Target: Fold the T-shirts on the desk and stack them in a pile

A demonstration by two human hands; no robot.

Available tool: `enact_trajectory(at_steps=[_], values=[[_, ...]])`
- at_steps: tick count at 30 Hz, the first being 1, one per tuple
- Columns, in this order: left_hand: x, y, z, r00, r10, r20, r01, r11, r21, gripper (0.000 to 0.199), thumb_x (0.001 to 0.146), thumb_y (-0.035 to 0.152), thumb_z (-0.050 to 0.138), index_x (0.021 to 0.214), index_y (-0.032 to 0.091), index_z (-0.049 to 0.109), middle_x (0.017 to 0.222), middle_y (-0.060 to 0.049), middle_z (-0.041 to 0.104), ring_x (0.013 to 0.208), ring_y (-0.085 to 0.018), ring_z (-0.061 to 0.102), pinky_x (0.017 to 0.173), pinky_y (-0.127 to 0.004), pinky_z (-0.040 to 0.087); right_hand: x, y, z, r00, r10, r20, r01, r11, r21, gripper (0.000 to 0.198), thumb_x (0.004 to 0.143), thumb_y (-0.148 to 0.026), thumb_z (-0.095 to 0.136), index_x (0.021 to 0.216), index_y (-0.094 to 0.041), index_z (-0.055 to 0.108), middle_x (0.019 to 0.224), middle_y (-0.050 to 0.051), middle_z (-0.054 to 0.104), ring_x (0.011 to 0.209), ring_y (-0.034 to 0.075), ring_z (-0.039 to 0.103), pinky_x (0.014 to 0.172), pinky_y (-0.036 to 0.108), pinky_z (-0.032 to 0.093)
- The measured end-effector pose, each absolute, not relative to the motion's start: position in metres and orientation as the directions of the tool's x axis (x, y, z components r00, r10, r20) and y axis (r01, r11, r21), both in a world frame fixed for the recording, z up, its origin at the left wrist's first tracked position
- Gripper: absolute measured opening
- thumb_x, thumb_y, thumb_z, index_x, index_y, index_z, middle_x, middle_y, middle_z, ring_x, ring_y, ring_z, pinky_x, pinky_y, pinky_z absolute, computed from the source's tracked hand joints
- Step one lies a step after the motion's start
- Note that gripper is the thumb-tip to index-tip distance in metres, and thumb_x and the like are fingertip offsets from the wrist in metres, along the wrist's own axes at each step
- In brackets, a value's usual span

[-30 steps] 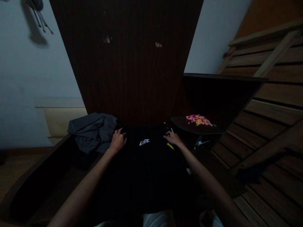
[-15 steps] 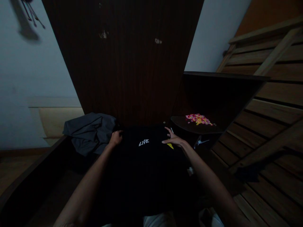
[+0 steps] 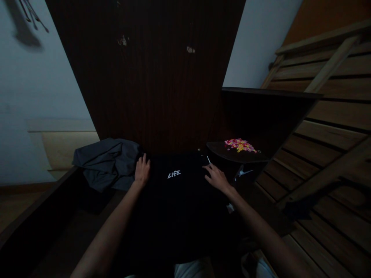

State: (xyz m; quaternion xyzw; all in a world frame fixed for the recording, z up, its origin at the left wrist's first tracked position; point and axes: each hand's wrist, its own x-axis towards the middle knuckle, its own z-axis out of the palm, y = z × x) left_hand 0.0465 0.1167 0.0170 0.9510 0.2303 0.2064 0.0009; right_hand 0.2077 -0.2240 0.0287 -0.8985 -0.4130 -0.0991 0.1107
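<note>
While the left hand (image 3: pixel 143 170) lay palm-down, fingers extended, at the left edge of the black cloth (image 3: pixel 174 212), the right hand (image 3: pixel 217 178) was half-curled near its right edge, its grip indeterminable. Bearing white lettering (image 3: pixel 174 174), the cloth lay flat before a wood-grained panel (image 3: pixel 159 88), beside crumpled grey fabric (image 3: pixel 111 160).

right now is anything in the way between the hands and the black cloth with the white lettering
Nothing visible: the left hand and right hand are at the black cloth, either side of its white lettering. The grey cloth lies beside the left hand, not between.
</note>
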Motion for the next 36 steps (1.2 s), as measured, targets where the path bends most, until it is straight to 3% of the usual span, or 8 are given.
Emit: enact_trajectory(at_steps=[2,4,8,16,22,25,29,36], values=[[0.048,0.103,0.017,0.868,0.324,0.377,0.344,-0.939,0.014,0.044,0.084,0.008,0.043,0.124,0.013,0.061,0.151,-0.015,0.042,0.136,-0.032,0.040,0.111,-0.046,0.034,0.203,-0.224,0.032,0.605,0.758,0.245,0.786,-0.618,-0.030,0.040,0.088,-0.013,0.047,0.125,-0.024,0.059,0.118,0.010,0.057,0.107,0.021,0.058,0.090,0.030,0.048],[0.052,0.092,0.013,0.914,0.283,0.289,0.284,-0.958,0.042,0.043,0.088,0.018,0.044,0.129,0.013,0.058,0.147,-0.015,0.047,0.132,-0.030,0.045,0.109,-0.043,0.037,0.201,-0.225,0.034,0.594,0.782,0.188,0.789,-0.612,0.053,0.042,0.086,-0.005,0.042,0.118,-0.022,0.063,0.117,0.011,0.058,0.105,0.021,0.058,0.089,0.030,0.048],[0.058,0.083,-0.003,0.908,0.365,0.208,0.335,-0.928,0.164,0.052,0.095,0.038,0.037,0.137,0.010,0.050,0.147,-0.017,0.046,0.136,-0.029,0.042,0.111,-0.043,0.034,0.203,-0.231,0.036,0.587,0.802,0.112,0.794,-0.597,0.113,0.043,0.083,-0.001,0.042,0.111,-0.021,0.066,0.118,0.012,0.059,0.107,0.022,0.057,0.087,0.029,0.048],[0.057,0.082,-0.008,0.903,0.401,0.158,0.380,-0.914,0.145,0.057,0.097,0.041,0.029,0.143,0.010,0.044,0.152,-0.015,0.038,0.143,-0.028,0.030,0.117,-0.044,0.025,0.210,-0.214,0.044,0.584,0.806,0.101,0.799,-0.592,0.106,0.035,0.085,-0.020,0.051,0.115,-0.018,0.067,0.120,0.014,0.062,0.117,0.028,0.052,0.092,0.035,0.046],[0.060,0.084,-0.008,0.913,0.398,0.088,0.388,-0.914,0.116,0.061,0.098,0.045,0.024,0.147,0.010,0.037,0.156,-0.016,0.032,0.146,-0.029,0.024,0.117,-0.047,0.022,0.236,-0.188,0.070,0.562,0.814,-0.145,0.811,-0.577,-0.099,0.039,0.067,-0.010,0.062,0.101,-0.027,0.073,0.098,0.002,0.073,0.100,0.023,0.064,0.090,0.030,0.045],[0.060,0.085,-0.009,0.920,0.383,0.084,0.373,-0.921,0.113,0.061,0.099,0.045,0.022,0.148,0.012,0.036,0.156,-0.015,0.031,0.146,-0.029,0.022,0.116,-0.048,0.023,0.255,-0.174,0.079,0.665,0.743,-0.071,0.718,-0.663,-0.214,0.030,0.074,-0.013,0.059,0.097,-0.026,0.073,0.101,0.003,0.073,0.097,0.021,0.066,0.083,0.025,0.046],[0.060,0.085,-0.010,0.915,0.396,0.080,0.387,-0.915,0.112,0.061,0.099,0.044,0.023,0.149,0.011,0.035,0.156,-0.015,0.030,0.146,-0.029,0.021,0.116,-0.047,0.022,0.269,-0.162,0.068,0.829,0.550,-0.101,0.523,-0.827,-0.204,0.012,0.077,-0.023,0.068,0.088,-0.020,0.072,0.101,0.010,0.072,0.095,0.025,0.067,0.076,0.028,0.049],[0.060,0.086,-0.011,0.918,0.382,0.108,0.371,-0.922,0.113,0.060,0.098,0.044,0.023,0.148,0.013,0.036,0.156,-0.015,0.031,0.146,-0.029,0.023,0.115,-0.049,0.022,0.272,-0.160,0.045,0.869,0.480,-0.119,0.441,-0.861,-0.254,0.011,0.080,-0.029,0.068,0.082,-0.019,0.071,0.095,0.010,0.072,0.091,0.022,0.069,0.072,0.026,0.050]])
